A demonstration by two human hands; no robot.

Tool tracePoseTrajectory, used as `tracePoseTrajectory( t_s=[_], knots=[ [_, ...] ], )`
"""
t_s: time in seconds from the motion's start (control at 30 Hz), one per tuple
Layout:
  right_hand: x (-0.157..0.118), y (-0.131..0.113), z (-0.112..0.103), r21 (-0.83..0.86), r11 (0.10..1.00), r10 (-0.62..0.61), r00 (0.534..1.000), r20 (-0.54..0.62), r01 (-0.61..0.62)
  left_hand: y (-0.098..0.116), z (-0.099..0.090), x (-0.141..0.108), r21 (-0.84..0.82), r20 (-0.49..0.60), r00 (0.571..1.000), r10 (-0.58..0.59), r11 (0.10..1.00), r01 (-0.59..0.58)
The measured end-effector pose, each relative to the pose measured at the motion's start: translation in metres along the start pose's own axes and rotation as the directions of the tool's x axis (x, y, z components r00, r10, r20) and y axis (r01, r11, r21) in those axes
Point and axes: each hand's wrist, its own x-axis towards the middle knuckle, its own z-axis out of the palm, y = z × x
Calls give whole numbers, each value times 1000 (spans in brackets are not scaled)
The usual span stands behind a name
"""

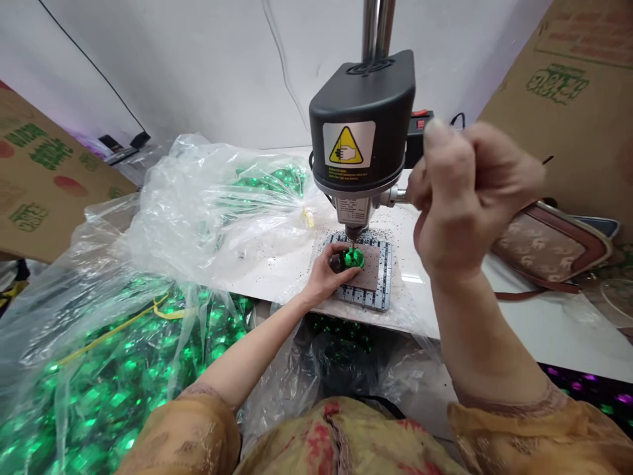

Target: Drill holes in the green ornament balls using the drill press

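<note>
1. Left hand (329,274): the grip is parted only to the width of a green ball (355,258), which it has hold of between thumb and fingers.
2. Ball: located on a brown board (372,272), directly under the drill (363,125). The bit (353,241) points down at its top; whether the tip has entered cannot be told.
3. Right hand (469,191): raised to the right of the drill, grip curled into a fist. Its fingers are beside a silver shaft (397,196) projecting from the drill; whether they have hold of anything cannot be told.
4. Board: lies on a slotted metal base (384,290), which stands on a white counter (267,269). Dark specks are scattered over the base and the counter around it.
5. Drill: black housing bearing a yellow triangular warning label (347,146), mounted on a bright metal column (378,30).
6. Left side: a clear bag (182,191) with green contents lies on the counter; a second sack (123,389), lower and nearer, contains many shiny green balls.
7. Right side: a brown purse (554,247) rests on the counter, beyond the right forearm, near a carton (568,125).
</note>
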Motion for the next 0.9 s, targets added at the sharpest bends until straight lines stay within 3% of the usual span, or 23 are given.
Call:
tracePoseTrajectory(
  t_s=[0.07,0.1,0.17,0.23,0.3,0.33,0.37,0.43,0.5,0.57,0.63,0.67,0.7,0.77,0.83,0.87,0.9],
  knots=[
    [14,-1,4,-1,999,51,999,1,-51,11,-2,-16,137,-50,996,76,988,-68],
    [17,0,5,-10,998,58,998,-8,-58,16,-4,-27,176,-26,991,130,977,-123],
    [20,3,6,-40,998,49,998,-30,-50,18,-10,-54,195,149,959,241,944,-267],
    [18,4,6,-63,997,43,998,-40,-46,9,-17,-84,212,433,853,291,887,-410],
    [16,3,6,-73,996,56,998,-36,-59,-7,-24,-113,324,667,721,188,799,-507],
    [16,2,6,-78,994,70,997,-34,-72,-17,-26,-126,401,726,682,88,752,-523],
    [16,1,7,-78,994,76,996,-38,-78,-26,-28,-136,472,746,666,-9,712,-519],
    [16,0,8,-65,995,70,996,-54,-73,-39,-32,-150,553,723,680,-119,689,-468],
    [17,0,8,-44,997,66,996,-52,-68,-41,-40,-149,511,684,727,-61,751,-418],
    [16,2,7,-25,997,73,996,-41,-74,-32,-57,-133,461,536,837,107,794,-397],
    [15,5,6,8,999,54,996,-64,-54,-14,-89,-100,553,203,941,272,761,-339],
    [14,6,6,20,999,44,997,-67,-42,-3,-112,-79,651,-2,949,315,721,-238],
    [14,8,6,35,999,24,996,-81,-22,8,-138,-57,732,-192,914,357,672,-109],
    [13,9,7,51,999,10,996,-86,-5,30,-197,-13,791,-487,768,415,582,187],
    [13,9,7,51,999,15,996,-86,-11,46,-257,26,749,-645,627,436,523,407],
    [13,9,7,48,999,16,996,-91,-12,51,-283,42,712,-694,578,429,524,467],
    [14,9,8,46,999,12,995,-99,-8,53,-306,56,678,-724,582,370,536,502]
  ],
)
